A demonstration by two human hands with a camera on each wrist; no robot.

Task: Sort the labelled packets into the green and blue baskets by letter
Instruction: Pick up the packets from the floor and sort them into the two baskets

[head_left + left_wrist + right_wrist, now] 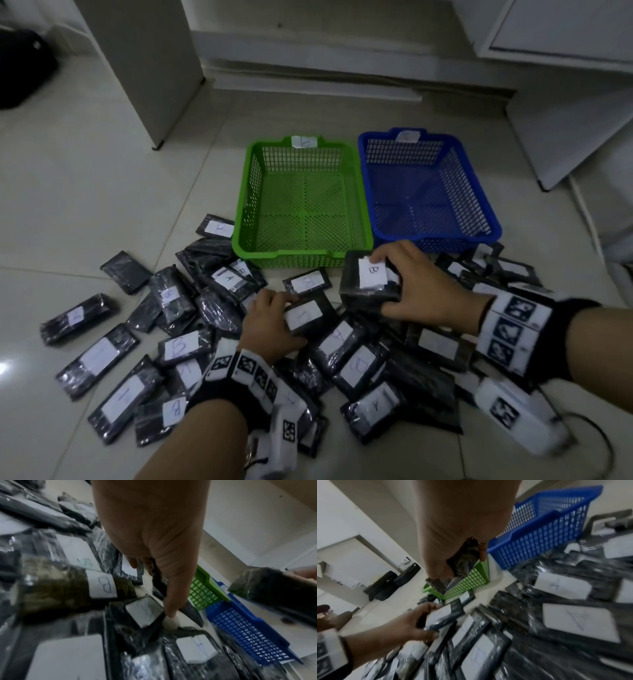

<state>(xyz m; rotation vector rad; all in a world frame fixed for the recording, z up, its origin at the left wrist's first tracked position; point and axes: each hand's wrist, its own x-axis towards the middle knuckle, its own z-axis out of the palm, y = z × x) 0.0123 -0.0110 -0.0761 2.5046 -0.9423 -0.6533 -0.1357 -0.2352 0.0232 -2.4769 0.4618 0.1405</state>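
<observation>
The right hand (416, 284) is clamped on a black packet marked B (371, 279), thumb under its near edge and fingers curled over the far one, so the white label stays face-up and readable — a grip that suits checking the letter before dropping it. It holds the packet lifted off the heap, just short of the near rims of both baskets. The green basket (255, 192) lies ahead and to the left of this hand, the blue basket (479, 192) straight ahead; each carries a small tag on its far rim (too blurred to read, so I cannot tell which basket takes B).

The left hand (270, 323) is closed round a second packet (305, 315), thumb on its near side and fingers over the far edge; the right wrist view shows the same pinch. Its label is face-up, but the letter is not clear.

Around and below both hands the remaining packets (113, 394) lie scattered on the tiled floor (85, 178), many overlapping — probably just tipped out in front of the baskets for easy reach. Both baskets hold nothing, so sorting looks barely begun.
</observation>
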